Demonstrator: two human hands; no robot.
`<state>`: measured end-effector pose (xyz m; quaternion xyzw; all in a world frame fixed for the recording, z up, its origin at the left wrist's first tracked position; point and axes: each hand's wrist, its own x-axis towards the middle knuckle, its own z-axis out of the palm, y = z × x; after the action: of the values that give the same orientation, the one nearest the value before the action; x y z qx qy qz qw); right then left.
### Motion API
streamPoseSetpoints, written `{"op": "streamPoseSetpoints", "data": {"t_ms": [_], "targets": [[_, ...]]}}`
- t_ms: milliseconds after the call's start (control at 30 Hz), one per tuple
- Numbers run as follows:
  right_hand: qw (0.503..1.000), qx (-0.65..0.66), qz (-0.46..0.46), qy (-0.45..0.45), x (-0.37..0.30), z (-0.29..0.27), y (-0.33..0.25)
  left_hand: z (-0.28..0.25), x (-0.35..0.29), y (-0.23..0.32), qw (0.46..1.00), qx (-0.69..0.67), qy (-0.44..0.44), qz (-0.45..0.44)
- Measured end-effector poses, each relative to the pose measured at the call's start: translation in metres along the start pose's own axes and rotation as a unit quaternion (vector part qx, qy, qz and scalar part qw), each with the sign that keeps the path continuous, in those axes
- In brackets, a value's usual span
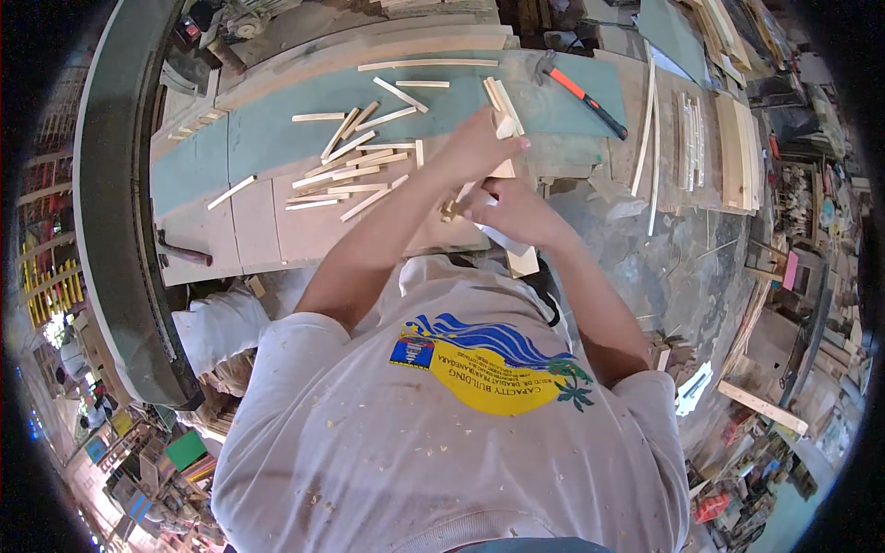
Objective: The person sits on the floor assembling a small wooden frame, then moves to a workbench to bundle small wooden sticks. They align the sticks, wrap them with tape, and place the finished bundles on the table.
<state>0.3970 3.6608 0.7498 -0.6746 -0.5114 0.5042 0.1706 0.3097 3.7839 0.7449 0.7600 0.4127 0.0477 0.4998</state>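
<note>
My left hand [481, 143] is closed at the front edge of the bench, a pale wooden piece [505, 127] showing at its fingers. Just beyond it lie two narrow wooden strips [502, 100]. Closer to my body, my right hand [516, 210] has its fingers curled in by a white, sheet-like thing [498, 238]; what they grip is mostly hidden. Beside those fingers is a small brass-coloured object [449, 210], too small to name. A pale board [523, 264] sticks out below my right hand toward my shirt.
Many short wooden sticks [355, 170] lie scattered on the bench [253, 217] to the left. A hammer [581, 94] with an orange and black handle rests at the far right. Long strips [645, 138] and boards [735, 152] lie farther right. A dark machine beam [124, 203] borders the left.
</note>
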Motion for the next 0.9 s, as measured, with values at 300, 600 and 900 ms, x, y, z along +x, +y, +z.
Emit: {"op": "streamPoseSetpoints", "data": {"t_ms": [300, 600, 900], "targets": [[0.998, -0.049, -0.026, -0.003, -0.011, -0.009, 0.014, 0.003, -0.009, -0.009, 0.92, -0.362, -0.145, -0.047], [0.995, -0.076, -0.052, 0.043, -0.015, -0.013, 0.037, 0.026, -0.012, -0.004, 0.899, -0.435, -0.03, -0.032], [0.992, -0.11, 0.002, 0.055, -0.026, -0.013, -0.004, 0.019, -0.008, -0.004, 0.982, -0.163, 0.086, 0.029]]}}
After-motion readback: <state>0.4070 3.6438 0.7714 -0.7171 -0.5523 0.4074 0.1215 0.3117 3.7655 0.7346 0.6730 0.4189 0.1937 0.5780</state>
